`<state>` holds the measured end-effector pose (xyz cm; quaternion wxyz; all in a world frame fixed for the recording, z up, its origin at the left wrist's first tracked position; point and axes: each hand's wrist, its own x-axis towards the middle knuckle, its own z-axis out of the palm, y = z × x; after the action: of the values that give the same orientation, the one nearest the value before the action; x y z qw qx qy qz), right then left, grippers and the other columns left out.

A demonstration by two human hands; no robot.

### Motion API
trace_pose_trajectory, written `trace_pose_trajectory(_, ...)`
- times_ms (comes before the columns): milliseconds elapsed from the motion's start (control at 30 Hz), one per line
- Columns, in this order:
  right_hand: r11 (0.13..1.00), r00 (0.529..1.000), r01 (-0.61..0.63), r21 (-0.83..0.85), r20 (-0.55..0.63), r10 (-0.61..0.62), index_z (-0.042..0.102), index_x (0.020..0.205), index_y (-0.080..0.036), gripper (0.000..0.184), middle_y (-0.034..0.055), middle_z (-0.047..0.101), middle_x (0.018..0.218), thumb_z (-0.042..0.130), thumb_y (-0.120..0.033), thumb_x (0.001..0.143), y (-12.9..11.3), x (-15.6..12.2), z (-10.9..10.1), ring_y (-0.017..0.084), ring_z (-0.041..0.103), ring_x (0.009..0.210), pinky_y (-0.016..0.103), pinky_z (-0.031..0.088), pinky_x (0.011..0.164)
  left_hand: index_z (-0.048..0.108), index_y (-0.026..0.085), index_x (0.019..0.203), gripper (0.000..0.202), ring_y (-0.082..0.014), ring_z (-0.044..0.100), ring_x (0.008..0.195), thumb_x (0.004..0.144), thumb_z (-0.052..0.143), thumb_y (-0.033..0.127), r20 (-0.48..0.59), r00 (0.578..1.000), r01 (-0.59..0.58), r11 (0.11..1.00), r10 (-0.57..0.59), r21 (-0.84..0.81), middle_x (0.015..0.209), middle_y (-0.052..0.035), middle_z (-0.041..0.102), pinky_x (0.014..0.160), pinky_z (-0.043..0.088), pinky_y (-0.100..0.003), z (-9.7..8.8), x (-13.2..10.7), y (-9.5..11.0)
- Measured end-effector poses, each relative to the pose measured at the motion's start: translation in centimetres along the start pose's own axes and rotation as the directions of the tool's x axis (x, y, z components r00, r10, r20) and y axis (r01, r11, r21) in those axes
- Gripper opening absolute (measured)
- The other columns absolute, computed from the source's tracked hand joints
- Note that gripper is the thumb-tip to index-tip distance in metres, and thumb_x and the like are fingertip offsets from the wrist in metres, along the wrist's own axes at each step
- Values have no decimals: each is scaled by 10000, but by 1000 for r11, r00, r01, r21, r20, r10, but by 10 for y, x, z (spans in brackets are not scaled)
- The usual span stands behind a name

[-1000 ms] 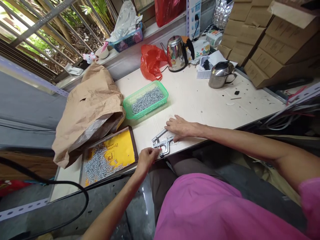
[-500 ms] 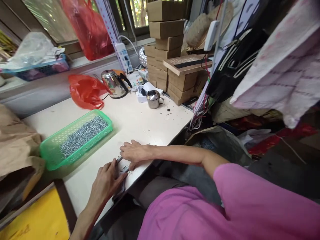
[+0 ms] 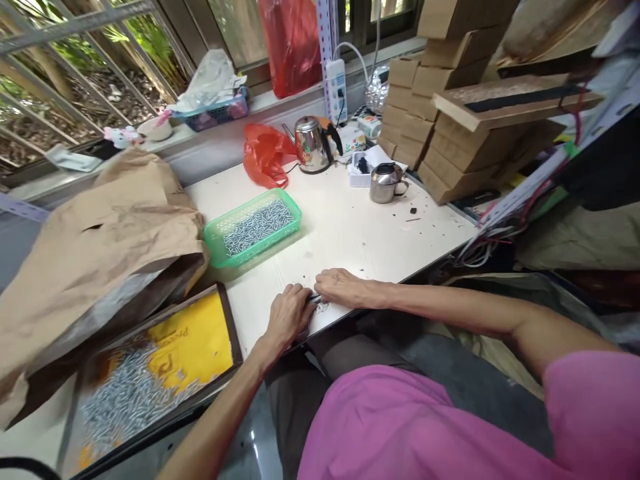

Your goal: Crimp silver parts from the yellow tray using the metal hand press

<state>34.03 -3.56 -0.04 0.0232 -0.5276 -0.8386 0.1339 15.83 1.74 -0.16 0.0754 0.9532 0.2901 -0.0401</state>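
Observation:
My left hand (image 3: 290,313) lies over a small metal hand tool near the front edge of the white table (image 3: 360,227); the tool is almost fully hidden under it. My right hand (image 3: 343,288) rests flat beside it, fingers stretched toward the left hand, touching the table. A green basket (image 3: 253,228) of small metal pieces stands behind the hands. A brown-rimmed tray (image 3: 165,363) with a yellow bottom holds many more metal pieces at the lower left.
A large brown paper bag (image 3: 100,233) lies left of the basket. A red plastic bag (image 3: 265,157), a steel kettle (image 3: 311,143) and a steel pot (image 3: 385,183) stand at the back. Stacked cardboard boxes (image 3: 450,100) fill the right.
The view swung right and then back to the left. My left hand went from pinching at the tool's end to covering the tool. My right hand stayed by it.

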Motion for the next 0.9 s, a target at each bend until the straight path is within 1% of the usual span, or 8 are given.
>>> trace_pose_trajectory(200, 1000, 1000, 6, -2, -7, -6, 650, 1003, -105, 212, 130, 619, 1006, 564, -278, 916, 5, 0, -3, 226, 550, 963, 310, 408, 778, 609, 208, 1087, 227, -238, 562, 984, 902, 544, 323, -31, 999, 40, 999, -40, -17, 1011, -77, 632, 825, 476, -344, -1, -5, 3)
trace_pose_trajectory(333, 998, 997, 70, 5, 35, -70, 635, 1101, -97, 402, 155, 594, 1071, 567, -443, 908, 23, 7, -17, 245, 536, 998, 312, 407, 793, 558, 183, 1205, 307, -266, 528, 1160, 911, 516, 259, -167, 983, 76, 997, -80, -29, 1264, -127, 578, 948, 467, -401, 12, -14, 14)
trace_pose_trajectory(433, 999, 999, 42, 15, -4, -41, 642, 1098, -113, 290, 138, 600, 1081, 491, -319, 961, 34, 19, -18, 215, 544, 983, 294, 387, 805, 538, 158, 1257, 341, -279, 421, 1330, 929, 447, 163, -262, 964, 23, 997, -41, -69, 1416, -147, 485, 1062, 402, -437, 30, -23, 33)
trace_pose_trajectory(500, 1000, 999, -1, -26, -51, -1, 664, 1008, -118, 236, 122, 613, 1040, 459, -226, 965, 39, 28, -15, 201, 542, 960, 289, 369, 799, 526, 157, 1285, 351, -281, 425, 1339, 946, 445, 205, -277, 960, -3, 992, -33, -128, 1406, -140, 508, 1088, 380, -464, 41, -27, 47)
trace_pose_trajectory(600, 991, 991, -81, -109, -111, 68, 673, 936, -129, 261, 112, 627, 996, 433, -224, 972, 45, 41, -11, 206, 533, 936, 306, 344, 788, 535, 180, 1280, 348, -272, 482, 1296, 961, 448, 285, -283, 956, 15, 977, -77, -214, 1339, -118, 576, 1108, 350, -504, 47, -29, 59)
trace_pose_trajectory(700, 983, 980, -135, -124, -163, 114, 674, 991, -142, 236, 117, 625, 1026, 461, -237, 961, 40, 49, -13, 221, 519, 960, 319, 331, 787, 544, 181, 1263, 342, -275, 481, 1297, 956, 463, 307, -297, 950, 14, 964, -95, -264, 1318, -119, 591, 1113, 338, -517, 46, -29, 63)
trace_pose_trajectory(800, 991, 985, 59, -119, -154, -78, 677, 1047, -186, 222, 101, 612, 1054, 493, -255, 945, 13, 55, -16, 232, 497, 976, 329, 340, 769, 533, 164, 1271, 361, -290, 461, 1310, 949, 477, 316, -322, 942, -5, 953, -98, -303, 1325, -134, 577, 1114, 327, -530, 47, -29, 64)
trace_pose_trajectory(900, 926, 928, 366, -97, -32, -371, 706, 969, -232, 183, 83, 607, 1016, 534, -253, 914, -27, 60, -14, 234, 484, 956, 334, 361, 732, 542, 159, 1262, 362, -306, 508, 1253, 936, 495, 310, -316, 941, 3, 939, -118, -344, 1273, -151, 599, 1073, 379, -524, 55, -31, 67)
